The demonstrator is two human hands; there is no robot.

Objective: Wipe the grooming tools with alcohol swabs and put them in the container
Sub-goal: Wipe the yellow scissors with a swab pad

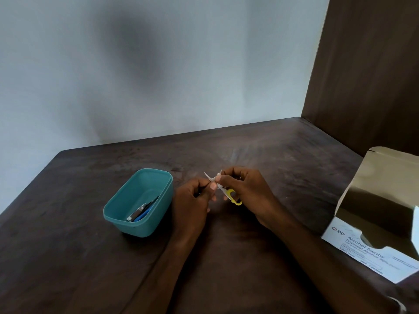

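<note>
A person sits at a dark brown wooden table [249, 141] set against a pale grey wall [136, 64], with a dark wooden panel [367, 64] rising on the right. Both bare hands meet just above the middle of the table. The right hand [247, 191] is curled around a small pair of scissors [233, 197] with yellow handles, one yellow loop poking out below the fingers. The left hand [195, 198] pinches a small white alcohol swab [212, 177] between thumb and fingertips, pressed against the metal part of the scissors where the two hands touch; the blades themselves are mostly hidden by the fingers. Just to the left of the hands stands a teal plastic container [118, 211], open at the top. Inside it lie a silver nail clipper [137, 213] and a blue-handled tool [145, 211] leaning against it; what kind of tool it is cannot be told. At the right edge of the table sits an open white cardboard box [362, 248] printed with "BD Alcohol Swabs", its lid flap raised.
</note>
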